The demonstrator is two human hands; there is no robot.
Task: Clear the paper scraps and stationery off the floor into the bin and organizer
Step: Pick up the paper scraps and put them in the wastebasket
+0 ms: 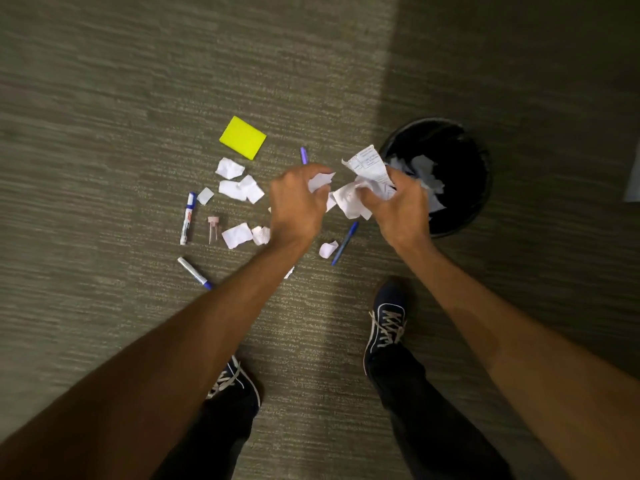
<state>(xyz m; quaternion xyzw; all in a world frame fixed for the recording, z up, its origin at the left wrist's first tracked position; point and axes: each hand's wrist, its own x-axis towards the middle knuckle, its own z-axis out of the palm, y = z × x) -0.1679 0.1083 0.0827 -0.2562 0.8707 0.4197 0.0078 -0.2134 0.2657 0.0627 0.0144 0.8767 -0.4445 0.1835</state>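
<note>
Both hands hold paper above the carpet, just left of the black bin [478, 202]. My right hand [398, 206] grips a bunch of crumpled white paper scraps [367, 174], one with printed text. My left hand [298, 206] pinches a small white scrap [320, 181]. Paper pieces lie inside the bin. More white scraps [239, 188] are scattered on the floor left of my hands, others lower [237, 235] and one [328, 249] beside a blue pen [344, 244]. A yellow sticky-note pad [243, 137] lies further back.
On the carpet: a white-and-blue marker [188, 218], a grey marker with a blue tip [194, 273], a purple pen [303, 155] partly behind my left hand, and a small pink clip [213, 227]. My dark shoes [386, 323] stand near the bin.
</note>
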